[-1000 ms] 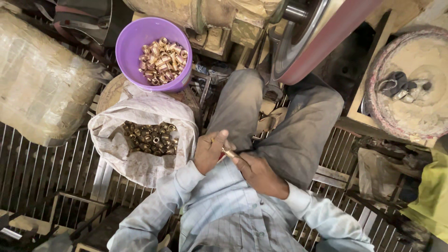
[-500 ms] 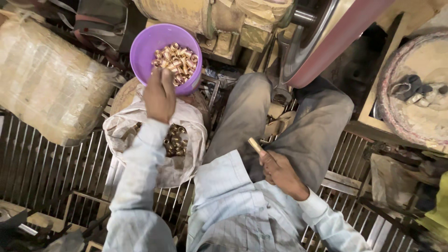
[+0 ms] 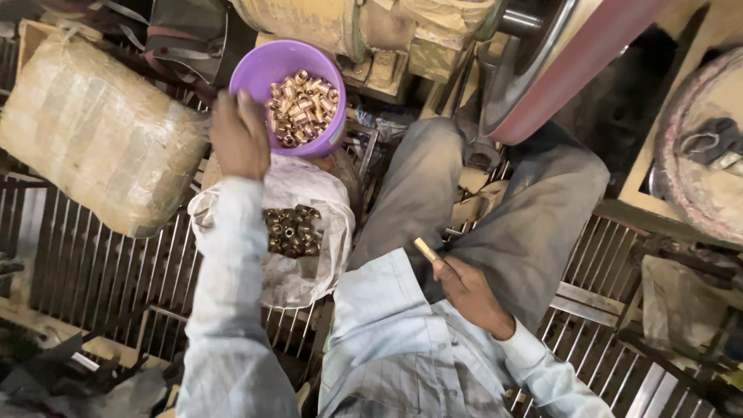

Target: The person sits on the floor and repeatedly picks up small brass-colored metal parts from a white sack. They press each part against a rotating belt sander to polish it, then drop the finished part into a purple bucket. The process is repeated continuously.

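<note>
both hands are apart, one raised and one low. left hand [image 3: 240,135] is lifted at the rim of the round purple plastic bowl [image 3: 255,73], its back turned to the camera with the fingers curled under; whether it grips anything cannot be told from this angle, and it may be touching the bowl's near edge. that bowl holds a heap of short shiny brass cylinders [image 3: 302,107] and stands on the clutter in front of the person's knees. right hand [image 3: 468,290] rests low against the right thigh of the grey trousers [image 3: 534,217], pinching one small brass-coloured rod [image 3: 425,248] between thumb and fingertips, the rod's free end pointing up and to the left.

just under the raised forearm lies an open, crumpled white cloth sack [image 3: 306,193], with a pile of darker, dull brass cylinders [image 3: 290,231] in its mouth. the sack sits directly below the bowl, on a floor of metal grating [image 3: 85,271]. to the left of both is a large tan bundle wrapped in clear plastic [image 3: 97,131]. above the knees runs a wide reddish-brown belt [image 3: 573,70] over a machine wheel, and a yellowish motor housing [image 3: 309,19] stands behind the bowl.
</note>
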